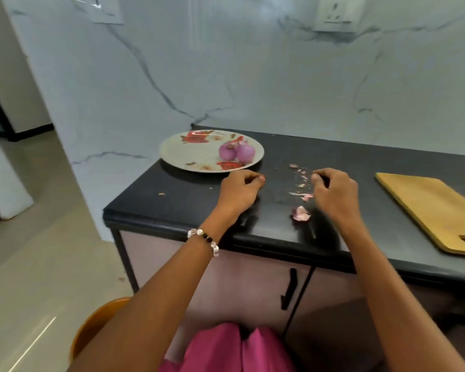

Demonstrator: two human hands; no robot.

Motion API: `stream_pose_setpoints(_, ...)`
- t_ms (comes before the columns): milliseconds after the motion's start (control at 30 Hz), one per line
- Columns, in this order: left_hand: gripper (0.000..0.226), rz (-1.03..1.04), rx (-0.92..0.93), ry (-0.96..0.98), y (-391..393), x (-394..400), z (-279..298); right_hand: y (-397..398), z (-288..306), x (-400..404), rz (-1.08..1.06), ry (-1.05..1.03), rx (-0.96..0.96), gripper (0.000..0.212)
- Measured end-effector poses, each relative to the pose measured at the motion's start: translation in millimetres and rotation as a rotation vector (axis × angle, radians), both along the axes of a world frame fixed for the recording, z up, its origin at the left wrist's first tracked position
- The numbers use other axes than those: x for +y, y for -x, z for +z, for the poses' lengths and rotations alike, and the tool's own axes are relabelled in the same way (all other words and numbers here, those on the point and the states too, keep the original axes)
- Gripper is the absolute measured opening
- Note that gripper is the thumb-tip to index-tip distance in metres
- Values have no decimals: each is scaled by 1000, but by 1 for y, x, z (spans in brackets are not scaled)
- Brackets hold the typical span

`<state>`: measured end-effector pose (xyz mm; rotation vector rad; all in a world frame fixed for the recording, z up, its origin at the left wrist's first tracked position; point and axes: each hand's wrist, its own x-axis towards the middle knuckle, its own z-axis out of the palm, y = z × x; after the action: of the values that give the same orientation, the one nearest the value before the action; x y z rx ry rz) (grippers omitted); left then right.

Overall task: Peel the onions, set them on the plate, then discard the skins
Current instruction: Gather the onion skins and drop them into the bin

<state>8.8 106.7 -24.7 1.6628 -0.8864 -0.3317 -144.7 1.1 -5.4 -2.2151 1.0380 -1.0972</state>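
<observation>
While two onions sit plated, perhaps nine skins

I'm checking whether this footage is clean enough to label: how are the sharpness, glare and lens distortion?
Head view: soft overall; the small pink onion skins on the glossy black countertop blur into specks. The countertop reflects dimly near its front edge, and a bright streak of glare crosses the floor tiles. Wide-angle bending tilts the marbled wall. The two peeled purple onions on the floral plate stay readable.

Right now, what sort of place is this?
Most likely a home kitchen: a dark counter on cabinets, a plate with peeled onions, a cutting board, and wall sockets on marble-look wall.
</observation>
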Motion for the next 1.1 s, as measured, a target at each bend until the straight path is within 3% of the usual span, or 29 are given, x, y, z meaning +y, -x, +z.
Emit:
stream_pose_setpoints(100,27,-41,-172,-117,7,-30,2,5,-4,-53,-25,-96,260,41)
stream_pose_setpoints(267,34,-93,-273,-177,-1,-70,3,-15,-16,-109,92,-132,600,56)
stream_pose_setpoints(567,35,-17,-180,-30,-16,-100,-3,-61,-16,-124,474,-104,680,56)
stream_pose_setpoints(833,56,-90,-153,-11,-19,-105,-5,9,-13,-73,811,-190,653,56)
stream_pose_setpoints(967,41,-105,-87,-8,-26,-111,-9,22,-3,-112,495,-145,481,67)
stream_pose_setpoints(1033,38,-111,-72,-6,-26,-113,-11,17,0,-134,326,-196,524,68)
stream_pose_setpoints(1100,41,-114,-57,2,-28,-112,-13,7,-4,-139,301,-226,638,60)
